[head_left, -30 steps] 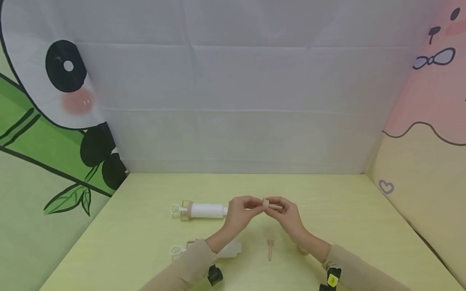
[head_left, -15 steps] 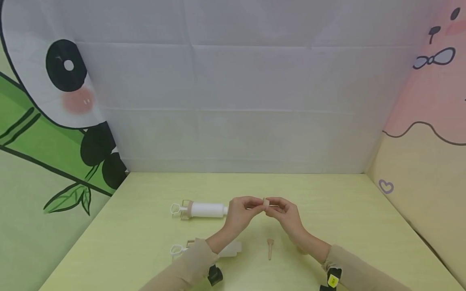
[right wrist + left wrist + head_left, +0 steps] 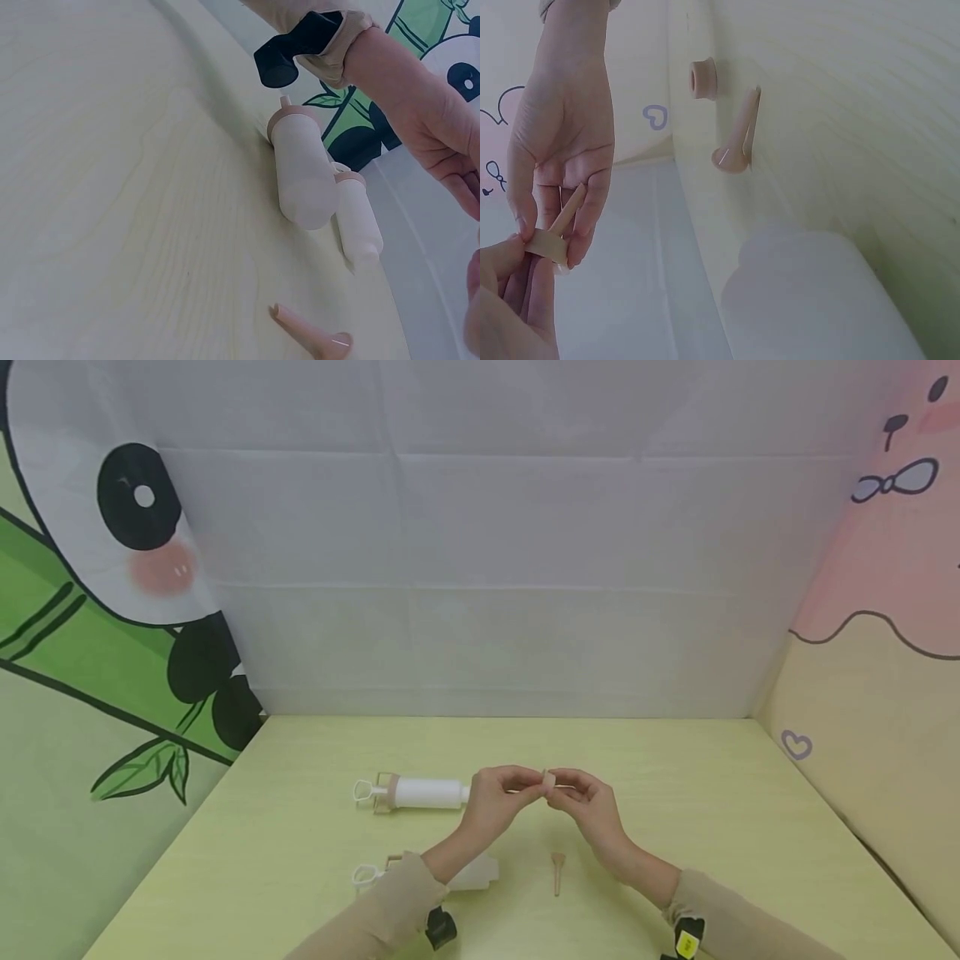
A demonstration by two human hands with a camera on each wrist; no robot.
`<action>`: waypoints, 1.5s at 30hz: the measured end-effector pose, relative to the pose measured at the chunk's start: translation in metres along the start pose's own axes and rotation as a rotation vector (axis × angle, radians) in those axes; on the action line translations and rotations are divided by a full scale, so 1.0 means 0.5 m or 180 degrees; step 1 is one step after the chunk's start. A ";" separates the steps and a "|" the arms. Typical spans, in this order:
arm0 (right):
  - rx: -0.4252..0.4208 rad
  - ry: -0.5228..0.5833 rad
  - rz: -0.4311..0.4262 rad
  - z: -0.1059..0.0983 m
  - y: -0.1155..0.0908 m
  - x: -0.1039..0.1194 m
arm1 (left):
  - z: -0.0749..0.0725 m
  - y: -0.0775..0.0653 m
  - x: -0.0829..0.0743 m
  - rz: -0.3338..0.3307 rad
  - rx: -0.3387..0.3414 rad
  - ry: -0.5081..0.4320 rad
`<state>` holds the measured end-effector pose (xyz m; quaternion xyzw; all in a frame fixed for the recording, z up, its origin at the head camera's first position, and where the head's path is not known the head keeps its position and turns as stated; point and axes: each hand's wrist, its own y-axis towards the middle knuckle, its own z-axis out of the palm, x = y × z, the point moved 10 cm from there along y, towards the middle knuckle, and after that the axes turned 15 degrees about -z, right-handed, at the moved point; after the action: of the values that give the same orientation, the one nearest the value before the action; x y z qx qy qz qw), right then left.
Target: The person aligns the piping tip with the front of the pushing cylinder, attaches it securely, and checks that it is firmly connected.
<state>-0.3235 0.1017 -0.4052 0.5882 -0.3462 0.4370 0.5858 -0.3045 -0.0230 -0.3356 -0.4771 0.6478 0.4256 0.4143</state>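
Observation:
Close over the table, both hands meet on one small beige nozzle, fitted with a ring-shaped collar (image 3: pixel 549 782). My left hand (image 3: pixel 495 797) pinches the collar between thumb and fingers. My right hand (image 3: pixel 596 810) holds the same piece from the other side, and its fingers hide the stem in the head view. In the left wrist view the thin nozzle stem (image 3: pixel 571 208) runs from the collar along the right fingers. A second beige nozzle (image 3: pixel 557 872) with a flared end lies on the table below the hands.
A white syringe (image 3: pixel 427 793) with a beige collar and ring handle lies left of the hands. Another syringe (image 3: pixel 472 875) lies nearer, partly behind the left forearm. A loose beige ring (image 3: pixel 703 79) sits beyond the second nozzle. A white cloth wall (image 3: pixel 480 652) stands behind.
The stem, seen pointing right one second ago, is now behind the right fingers. Both hands stay almost in place. The loose ring has gone out of sight behind the right forearm in the head view.

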 end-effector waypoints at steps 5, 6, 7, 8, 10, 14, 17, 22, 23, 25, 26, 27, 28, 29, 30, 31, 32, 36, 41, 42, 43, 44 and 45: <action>-0.0006 0.0050 0.0030 0.000 -0.001 -0.002 | -0.003 -0.001 -0.002 0.0004 0.0017 0.0029; 0.0002 0.0053 0.0039 0.000 -0.002 -0.003 | -0.004 -0.001 -0.003 0.0018 0.0009 0.0041; 0.0009 0.0050 0.0052 0.000 -0.002 -0.003 | -0.005 0.002 0.002 0.0012 0.0006 0.0045; 0.0012 0.0045 0.0062 -0.001 -0.002 -0.004 | -0.006 0.006 0.009 0.0004 0.0005 0.0047; 0.0013 0.0023 0.0068 -0.002 -0.001 -0.003 | -0.009 0.016 0.026 -0.0002 -0.0003 0.0044; 0.0035 -0.0044 0.0112 -0.003 -0.001 -0.006 | -0.021 0.032 0.058 -0.0026 -0.0050 0.0122; 0.0060 -0.0070 0.0147 -0.004 -0.001 -0.009 | -0.036 0.033 0.061 0.0018 -0.0095 0.0192; 0.0034 -0.0052 0.0127 -0.004 0.003 -0.008 | -0.067 0.034 0.065 -0.0015 -0.0081 0.0174; 0.0025 -0.0050 0.0118 -0.005 0.003 -0.007 | -0.074 0.034 0.067 -0.0048 -0.0067 0.0186; 0.0003 -0.0051 0.0084 -0.006 0.005 -0.005 | -0.090 0.036 0.073 -0.0124 -0.0030 0.0232; -0.0005 -0.0050 0.0071 -0.008 0.006 -0.005 | -0.100 0.037 0.077 -0.0177 -0.0008 0.0270; -0.0010 -0.0037 0.0060 -0.009 0.006 -0.004 | -0.110 0.038 0.082 -0.0221 0.0013 0.0324; -0.0011 -0.0035 0.0051 -0.010 0.007 -0.003 | -0.121 0.039 0.087 -0.0257 0.0026 0.0404; -0.0019 -0.0021 0.0047 -0.011 0.008 -0.003 | -0.132 0.040 0.093 -0.0287 0.0037 0.0507; -0.0024 -0.0024 0.0043 -0.013 0.008 -0.003 | -0.143 0.041 0.099 -0.0303 0.0055 0.0608; -0.0025 -0.0034 0.0037 -0.015 0.009 -0.002 | -0.157 0.041 0.104 -0.0319 0.0050 0.0710; -0.0029 -0.0035 0.0039 -0.016 0.010 -0.002 | -0.171 0.041 0.109 -0.0307 0.0035 0.0828; -0.0040 -0.0043 0.0001 -0.023 0.014 0.002 | -0.224 0.040 0.117 -0.0165 -0.0056 0.1235; -0.0005 -0.0018 -0.0052 -0.026 0.017 0.008 | -0.268 0.041 0.138 -0.0150 -0.0112 0.1659; 0.0001 -0.0017 -0.0060 -0.027 0.018 0.009 | -0.274 0.042 0.145 -0.0190 -0.0110 0.1740; 0.0002 -0.0017 -0.0052 -0.027 0.018 0.009 | -0.281 0.043 0.155 -0.0261 -0.0118 0.1813; 0.0001 -0.0019 -0.0048 -0.028 0.019 0.009 | -0.287 0.045 0.165 -0.0338 -0.0121 0.1872; -0.0002 -0.0022 -0.0046 -0.028 0.019 0.009 | -0.293 0.046 0.173 -0.0388 -0.0130 0.1930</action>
<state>-0.3322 0.1155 -0.3983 0.5919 -0.3441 0.4307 0.5880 -0.3631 -0.1805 -0.3702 -0.6286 0.7033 0.2512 0.2172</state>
